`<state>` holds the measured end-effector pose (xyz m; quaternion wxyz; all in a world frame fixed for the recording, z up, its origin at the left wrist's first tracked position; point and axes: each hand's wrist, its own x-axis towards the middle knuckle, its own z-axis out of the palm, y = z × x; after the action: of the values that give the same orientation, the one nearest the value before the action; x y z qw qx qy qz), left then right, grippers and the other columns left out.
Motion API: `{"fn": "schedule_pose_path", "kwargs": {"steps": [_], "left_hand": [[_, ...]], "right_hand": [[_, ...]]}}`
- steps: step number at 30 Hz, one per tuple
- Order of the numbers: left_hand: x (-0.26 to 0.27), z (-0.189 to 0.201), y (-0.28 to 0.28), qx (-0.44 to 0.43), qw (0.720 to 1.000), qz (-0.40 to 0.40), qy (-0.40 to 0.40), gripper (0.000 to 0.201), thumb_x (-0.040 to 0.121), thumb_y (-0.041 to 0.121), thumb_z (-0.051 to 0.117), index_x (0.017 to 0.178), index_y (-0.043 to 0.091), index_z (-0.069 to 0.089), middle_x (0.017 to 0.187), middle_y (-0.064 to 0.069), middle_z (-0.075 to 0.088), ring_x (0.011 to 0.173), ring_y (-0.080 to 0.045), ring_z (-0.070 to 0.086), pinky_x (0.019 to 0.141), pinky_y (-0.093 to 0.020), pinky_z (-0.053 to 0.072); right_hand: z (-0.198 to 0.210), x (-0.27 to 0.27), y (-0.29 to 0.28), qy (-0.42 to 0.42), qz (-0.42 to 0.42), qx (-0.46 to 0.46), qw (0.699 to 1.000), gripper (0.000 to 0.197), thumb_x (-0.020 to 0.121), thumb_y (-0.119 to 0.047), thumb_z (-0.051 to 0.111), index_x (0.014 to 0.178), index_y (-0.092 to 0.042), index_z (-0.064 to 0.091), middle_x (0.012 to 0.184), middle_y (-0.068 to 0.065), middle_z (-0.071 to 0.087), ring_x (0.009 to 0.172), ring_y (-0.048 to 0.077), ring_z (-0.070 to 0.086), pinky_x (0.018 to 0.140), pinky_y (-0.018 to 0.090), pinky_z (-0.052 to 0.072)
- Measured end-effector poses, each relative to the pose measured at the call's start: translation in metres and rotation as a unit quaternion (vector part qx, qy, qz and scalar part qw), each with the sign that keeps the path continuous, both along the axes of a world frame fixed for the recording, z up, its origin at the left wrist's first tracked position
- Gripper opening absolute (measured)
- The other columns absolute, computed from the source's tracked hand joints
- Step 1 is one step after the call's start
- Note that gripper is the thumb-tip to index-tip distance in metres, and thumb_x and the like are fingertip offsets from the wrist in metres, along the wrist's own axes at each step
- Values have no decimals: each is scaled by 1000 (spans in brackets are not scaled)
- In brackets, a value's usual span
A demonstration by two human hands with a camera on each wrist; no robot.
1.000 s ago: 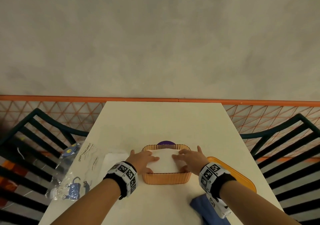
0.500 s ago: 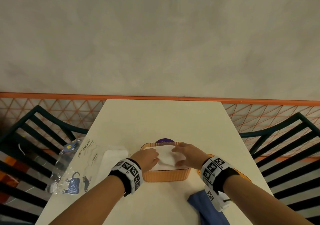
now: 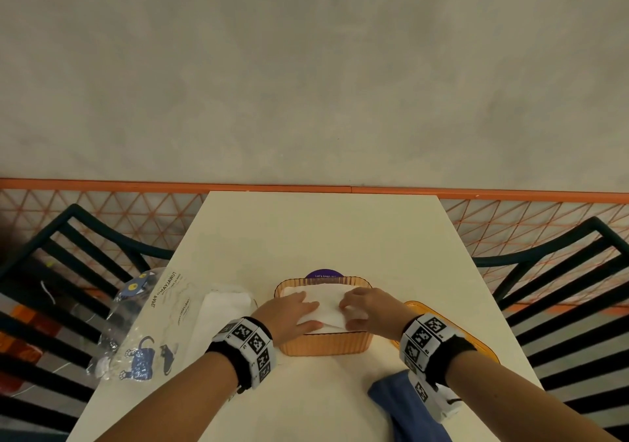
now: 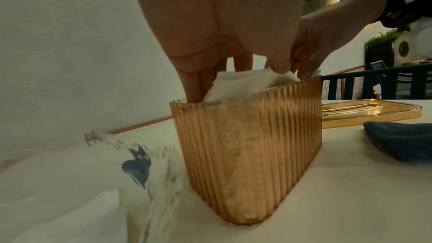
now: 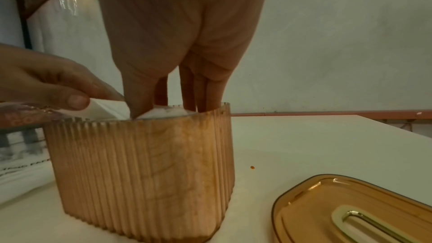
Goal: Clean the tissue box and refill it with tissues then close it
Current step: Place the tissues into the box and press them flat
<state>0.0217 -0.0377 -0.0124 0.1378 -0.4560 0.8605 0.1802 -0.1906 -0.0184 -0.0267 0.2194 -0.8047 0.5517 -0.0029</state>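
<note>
Left hand (image 3: 289, 315) pinches the white folded tissues (image 3: 326, 300) in the ribbed amber plastic tissue box (image 3: 323, 346) on the desk (image 3: 323, 230); right hand (image 3: 374, 310) pushes straight fingers (image 5: 203, 90) into its right end.

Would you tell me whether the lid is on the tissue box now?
Off: the lid lies flat on the table beside the tissue box, whose open top shows tissues touched by the left hand and right hand.

Cream table (image 3: 323, 230) carries amber tissue box (image 3: 323, 344), its lid (image 5: 311, 208), blue cloth (image 3: 398, 404), printed tissue pack (image 3: 160, 326)
</note>
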Motion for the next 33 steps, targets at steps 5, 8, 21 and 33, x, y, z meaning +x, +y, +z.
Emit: {"fn": "schedule_pose_path", "kwargs": {"steps": [5, 8, 21, 33], "left_hand": [[2, -10, 0, 9, 1000, 14, 17, 55, 97, 50, 30, 147, 27, 25, 159, -1, 14, 145, -19, 19, 116, -35, 27], [2, -10, 0, 13, 999, 17, 26, 51, 99, 45, 27, 147, 26, 28, 158, -2, 16, 144, -20, 22, 115, -35, 28], [-3, -16, 1, -29, 997, 14, 73, 44, 99, 41, 34, 138, 25, 45, 153, 4, 30, 137, -15, 35, 111, -30, 34], [5, -15, -7, 22, 992, 29, 121, 39, 99, 34, 37, 133, 21, 52, 152, 4, 35, 139, -12, 32, 115, -27, 25]], "right_hand": [[-3, 3, 3, 17, 15, -22, 999, 42, 89, -27, 56, 130, -18, 49, 132, 5, 50, 120, 23, 48, 99, 30, 39], [-3, 4, 3, 26, 28, -29, 999, 41, 90, -28, 54, 130, -18, 49, 130, 6, 51, 118, 24, 50, 98, 31, 41], [-11, 13, 4, 52, 55, -81, 994, 31, 91, -28, 48, 115, -9, 56, 111, 11, 57, 98, 31, 58, 82, 41, 51], [-2, -7, 0, -44, 59, -60, 996, 30, 96, -13, 43, 119, -6, 62, 121, 12, 62, 112, 27, 56, 98, 29, 41]]}}
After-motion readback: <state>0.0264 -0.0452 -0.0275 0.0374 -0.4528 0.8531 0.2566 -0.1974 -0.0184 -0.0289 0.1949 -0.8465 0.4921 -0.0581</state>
